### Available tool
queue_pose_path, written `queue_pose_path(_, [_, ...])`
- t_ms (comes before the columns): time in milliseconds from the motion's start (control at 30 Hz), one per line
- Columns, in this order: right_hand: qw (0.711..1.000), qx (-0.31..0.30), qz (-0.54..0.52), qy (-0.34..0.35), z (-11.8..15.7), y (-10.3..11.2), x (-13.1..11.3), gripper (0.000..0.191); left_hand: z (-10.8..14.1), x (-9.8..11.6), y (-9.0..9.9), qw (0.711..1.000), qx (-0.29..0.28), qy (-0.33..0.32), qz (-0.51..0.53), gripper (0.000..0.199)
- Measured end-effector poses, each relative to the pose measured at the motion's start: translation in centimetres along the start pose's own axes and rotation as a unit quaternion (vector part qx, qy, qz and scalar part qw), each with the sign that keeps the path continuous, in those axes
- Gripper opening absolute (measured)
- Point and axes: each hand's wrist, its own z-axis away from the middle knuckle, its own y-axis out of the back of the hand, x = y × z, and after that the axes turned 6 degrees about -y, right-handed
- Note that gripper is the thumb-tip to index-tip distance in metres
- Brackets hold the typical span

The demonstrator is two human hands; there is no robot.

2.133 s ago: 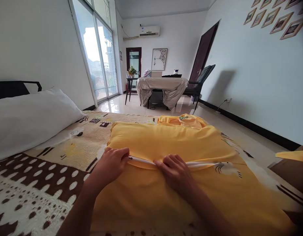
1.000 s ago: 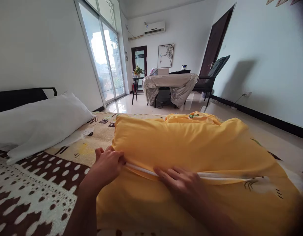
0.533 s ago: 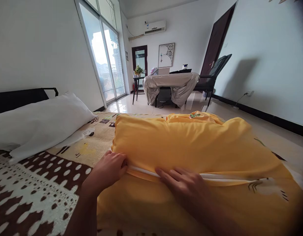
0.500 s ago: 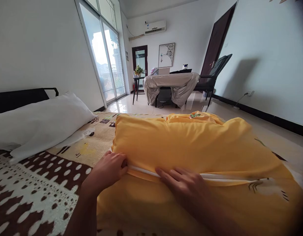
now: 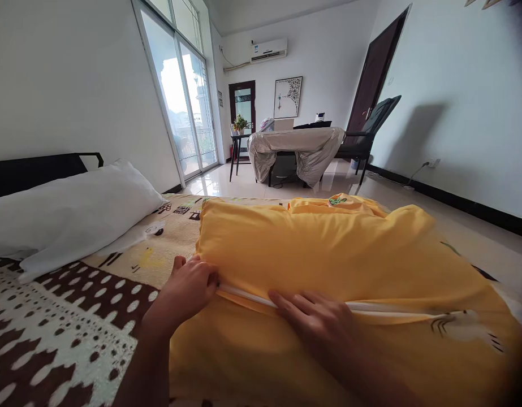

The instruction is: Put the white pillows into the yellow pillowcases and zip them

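Observation:
A yellow fabric cover (image 5: 311, 249), puffed up as if filled, lies across the bed. A white zipper strip (image 5: 379, 308) runs over it from left to right. My left hand (image 5: 193, 285) is closed at the strip's left end, fingertips pinched at a small dark piece that looks like the zipper pull. My right hand (image 5: 318, 316) lies palm down across the strip near the middle, its fingers spread on the fabric.
A white pillow (image 5: 86, 206) lies at the left on a brown and cream patterned blanket (image 5: 116, 288). Beyond the bed stand a covered table (image 5: 298, 138), a black chair (image 5: 371, 133) and a plant (image 5: 239, 122) on a small stand.
My left hand has shifted very slightly, and a dark piece now shows at its fingertips. My right hand rests in the same place. The view has tilted a little.

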Motion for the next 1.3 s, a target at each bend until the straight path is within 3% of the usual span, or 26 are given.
queue_pose_path(267, [1.000, -0.006, 0.009, -0.001, -0.1, 0.0, 0.0, 0.031, -0.6, -0.2, -0.9, 0.999, 0.016, 0.024, -0.033, 0.015])
queue_pose_path(500, [1.000, 0.001, 0.027, 0.007, -0.2, 0.1, 0.1, 0.034, -1.5, -1.5, -1.1, 0.997, -0.013, 0.058, -0.041, 0.011])
queue_pose_path(633, [1.000, 0.002, 0.027, 0.007, -0.2, 0.1, 0.0, 0.033, -2.0, -2.2, -0.8, 0.996, -0.046, 0.068, -0.044, 0.011])
queue_pose_path(1067, [0.999, -0.005, 0.034, 0.008, -0.3, 0.3, -0.1, 0.029, -1.7, -1.6, -0.2, 0.994, -0.027, 0.091, -0.051, 0.016])
queue_pose_path(1200, [0.999, 0.010, 0.030, 0.002, -0.4, 0.3, -0.3, 0.024, -1.4, -1.9, 0.5, 0.995, -0.045, 0.080, -0.029, 0.016])
queue_pose_path(1300, [1.000, 0.015, 0.013, -0.011, -0.6, 0.5, -0.4, 0.023, -0.3, -3.0, 1.4, 0.999, -0.004, 0.048, 0.015, 0.019])
